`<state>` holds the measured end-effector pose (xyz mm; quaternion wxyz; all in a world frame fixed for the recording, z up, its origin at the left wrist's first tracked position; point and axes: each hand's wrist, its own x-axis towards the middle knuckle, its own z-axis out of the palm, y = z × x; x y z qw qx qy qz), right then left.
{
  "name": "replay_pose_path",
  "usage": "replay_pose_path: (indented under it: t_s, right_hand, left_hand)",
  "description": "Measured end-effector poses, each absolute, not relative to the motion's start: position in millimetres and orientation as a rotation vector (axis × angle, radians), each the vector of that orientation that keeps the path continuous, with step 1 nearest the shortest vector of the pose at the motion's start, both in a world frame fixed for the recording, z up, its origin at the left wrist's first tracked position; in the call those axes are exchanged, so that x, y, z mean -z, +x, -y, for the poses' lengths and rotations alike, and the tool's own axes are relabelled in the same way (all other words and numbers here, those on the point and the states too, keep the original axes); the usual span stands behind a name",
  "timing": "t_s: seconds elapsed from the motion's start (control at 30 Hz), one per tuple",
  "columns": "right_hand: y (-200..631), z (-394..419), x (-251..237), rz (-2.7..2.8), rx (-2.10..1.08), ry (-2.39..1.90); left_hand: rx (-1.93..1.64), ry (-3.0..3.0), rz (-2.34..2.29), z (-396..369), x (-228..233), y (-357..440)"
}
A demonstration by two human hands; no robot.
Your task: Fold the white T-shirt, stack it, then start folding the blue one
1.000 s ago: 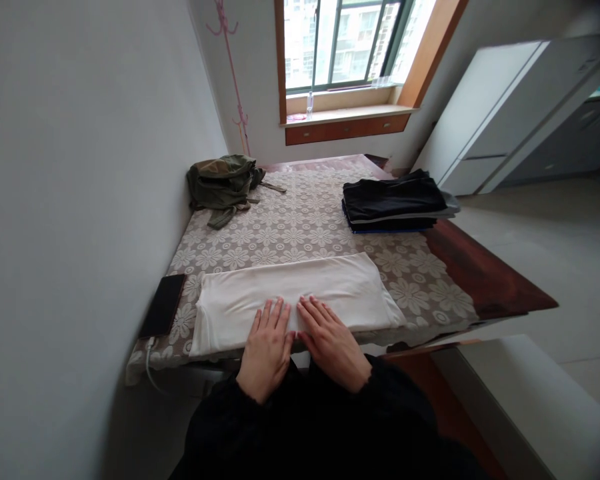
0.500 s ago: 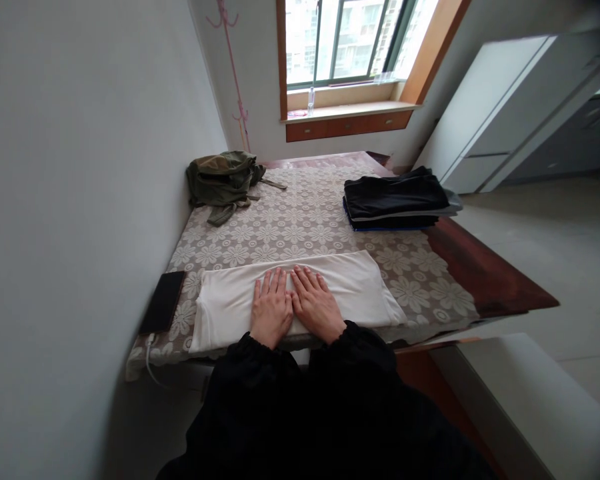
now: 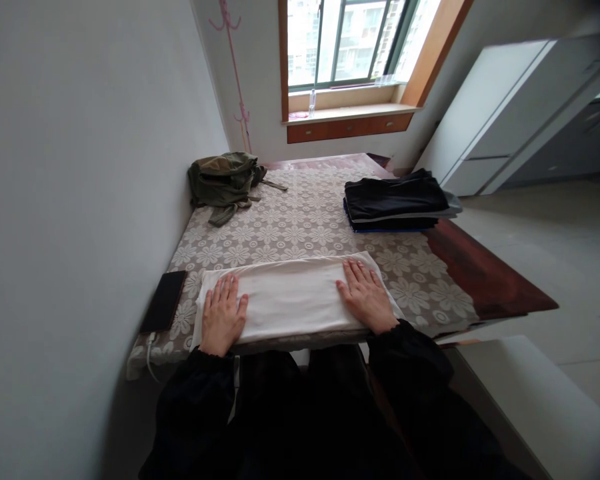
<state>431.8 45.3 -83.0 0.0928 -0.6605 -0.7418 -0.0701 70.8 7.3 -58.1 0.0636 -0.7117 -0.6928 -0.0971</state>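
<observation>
A folded white cloth (image 3: 293, 300), perhaps a garment, lies flat along the near edge of the table, long side towards me. On its left end rests my left hand (image 3: 224, 316), palm down with the fingers stretched out. My right hand (image 3: 367, 296) lies flat on the right end, its fingers also extended and the thumb apart. Neither hand grips the fabric. Between the hands the cloth looks fairly smooth, with slight creases along its far edge.
A patterned tablecloth (image 3: 300, 237) covers most of the table. At the back right sits a stack of dark folded clothes (image 3: 397, 199); at the back left, a green backpack (image 3: 225, 179). A black phone-like device (image 3: 163, 301) with a white cable lies by the left wall.
My hands have slid apart from the middle of the white cloth, the left one to its left end and the right one to its right end. The cloth between them looks smoother.
</observation>
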Motion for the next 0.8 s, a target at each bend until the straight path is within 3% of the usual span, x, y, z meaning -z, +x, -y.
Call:
replay_pose_path:
  t_s: [0.2, 0.43, 0.8]
  right_hand:
    - [405.9, -37.2, 74.8, 2.202, 0.222, -1.861]
    - [318.8, -44.6, 66.4, 2.408, -0.061, -1.55]
    - [332.9, -53.1, 71.0, 2.343, -0.036, -1.652]
  left_hand:
    - [0.281, -2.306, 1.997, -9.5, 56.6, 91.5]
    - [0.328, -2.452, 1.89, -37.1, 59.1, 171.5]
    - [0.319, -2.449, 1.919, -44.8, 58.2, 163.5]
